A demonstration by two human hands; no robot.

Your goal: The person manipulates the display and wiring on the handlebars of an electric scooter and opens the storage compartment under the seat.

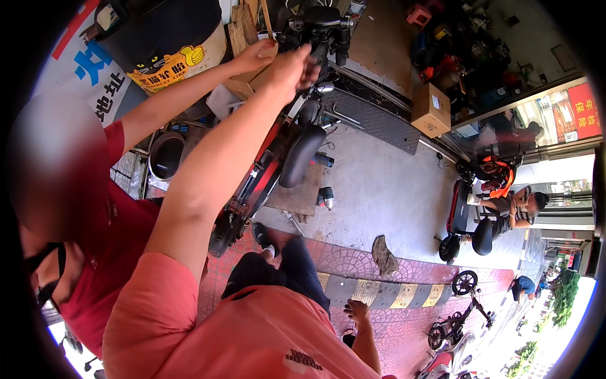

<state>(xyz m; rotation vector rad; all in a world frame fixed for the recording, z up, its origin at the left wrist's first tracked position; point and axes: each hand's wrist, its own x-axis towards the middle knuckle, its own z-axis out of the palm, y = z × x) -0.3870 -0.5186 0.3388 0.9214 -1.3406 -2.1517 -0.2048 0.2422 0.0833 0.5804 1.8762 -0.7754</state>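
A black and red electric scooter (pixel 268 178) stands in front of me, with a black seat (pixel 303 156) and a dark front end (pixel 319 47). My left hand (pixel 295 71) reaches far out to that front end, close to the handlebar area. Its fingers are smeared by motion, so their grip cannot be made out. Low in the view, my right hand (pixel 358 310) hangs away from the scooter with its fingers apart and nothing in it. From the left, a co-worker in a dark red shirt (pixel 120 234) stretches a hand (pixel 254 57) toward the same front end, beside my left hand.
By the seat, a power drill (pixel 326 198) and a wrench (pixel 292 223) lie near a wooden board (pixel 297 194). A rag (pixel 384 255) lies near the striped curb (pixel 404 295). Farther right are a cardboard box (pixel 431 110), a parked scooter (pixel 459 211), a seated person (pixel 519 205) and a small bike (pixel 457 319).
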